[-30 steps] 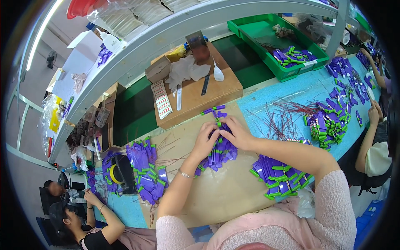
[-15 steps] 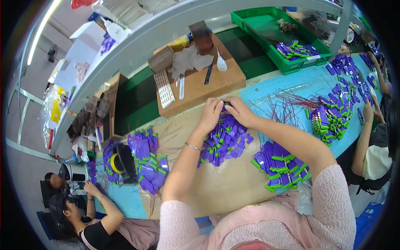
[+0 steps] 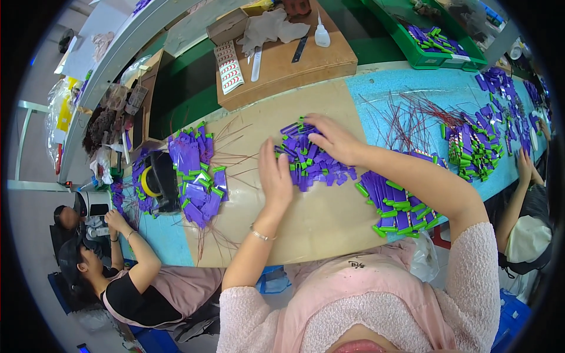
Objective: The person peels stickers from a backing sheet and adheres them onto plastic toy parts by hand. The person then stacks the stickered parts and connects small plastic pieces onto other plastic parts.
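1. We take the central pile (image 3: 316, 163) as our landmark: flat purple pieces with green ends, lying loose and overlapping between our hands.
2. Our left hand (image 3: 276, 176) is at the pile's left edge, open, fingers extended, with nothing visible in its grasp.
3. Our right hand (image 3: 336, 140) reaches over the pile's upper right side, fingers bent; we cannot tell whether its fingertips pinch a piece.
4. Left of the central pile lies the left heap (image 3: 203, 203); to its right, the right heap (image 3: 388, 200); beyond it, the brown box (image 3: 279, 62).
5. We judge the step in hand to be gathering and tidying these pieces.
6. The next move, we think, calls for light fingertips, parting pieces from overlapping neighbours.
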Action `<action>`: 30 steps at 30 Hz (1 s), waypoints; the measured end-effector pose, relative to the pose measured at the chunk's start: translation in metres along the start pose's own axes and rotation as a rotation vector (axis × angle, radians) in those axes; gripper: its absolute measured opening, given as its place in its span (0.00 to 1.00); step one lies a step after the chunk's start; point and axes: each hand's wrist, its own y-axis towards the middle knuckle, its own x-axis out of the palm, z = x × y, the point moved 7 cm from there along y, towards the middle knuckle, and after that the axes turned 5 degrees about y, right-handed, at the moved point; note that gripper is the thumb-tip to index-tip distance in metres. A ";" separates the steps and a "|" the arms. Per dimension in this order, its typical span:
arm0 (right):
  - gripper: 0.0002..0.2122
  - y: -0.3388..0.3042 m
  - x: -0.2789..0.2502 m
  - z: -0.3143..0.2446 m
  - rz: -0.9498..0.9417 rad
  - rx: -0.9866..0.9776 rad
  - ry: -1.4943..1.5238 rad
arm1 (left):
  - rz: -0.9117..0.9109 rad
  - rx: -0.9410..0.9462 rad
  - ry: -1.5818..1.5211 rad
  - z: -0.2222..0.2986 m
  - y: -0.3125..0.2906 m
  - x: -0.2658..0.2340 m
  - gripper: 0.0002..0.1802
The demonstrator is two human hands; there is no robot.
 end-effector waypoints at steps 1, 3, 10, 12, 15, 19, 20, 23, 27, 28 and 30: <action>0.20 0.000 0.008 -0.013 -0.027 -0.042 -0.036 | 0.019 0.001 0.005 0.007 0.000 0.003 0.24; 0.19 -0.004 0.009 -0.028 -0.088 0.000 0.120 | -0.004 0.006 -0.105 0.018 -0.001 0.008 0.25; 0.08 -0.066 -0.076 -0.060 0.086 0.233 -0.250 | 0.003 0.087 -0.124 0.041 -0.026 -0.027 0.14; 0.07 -0.103 -0.103 -0.067 0.119 0.304 -0.396 | -0.135 0.269 -0.047 0.058 -0.040 -0.032 0.12; 0.09 -0.140 -0.124 -0.063 0.103 0.452 -0.538 | -0.275 0.493 0.063 0.074 -0.052 -0.015 0.09; 0.15 -0.157 -0.118 -0.053 0.088 0.499 -0.684 | -0.217 0.472 0.073 0.079 -0.038 0.002 0.08; 0.15 -0.154 -0.115 -0.055 0.096 0.459 -0.732 | -0.209 0.460 0.041 0.081 -0.032 0.004 0.08; 0.15 -0.153 -0.114 -0.045 0.095 0.459 -0.755 | -0.202 0.345 -0.058 0.094 -0.023 0.000 0.08; 0.17 -0.149 -0.114 -0.025 -0.028 0.549 -0.757 | -0.256 -0.016 -0.235 0.075 -0.044 -0.008 0.08; 0.15 -0.149 -0.118 -0.022 0.045 0.524 -0.673 | -0.272 0.055 -0.210 0.078 -0.053 -0.010 0.08; 0.10 -0.149 -0.123 -0.020 0.143 0.481 -0.549 | -0.334 0.237 -0.109 0.084 -0.079 -0.013 0.09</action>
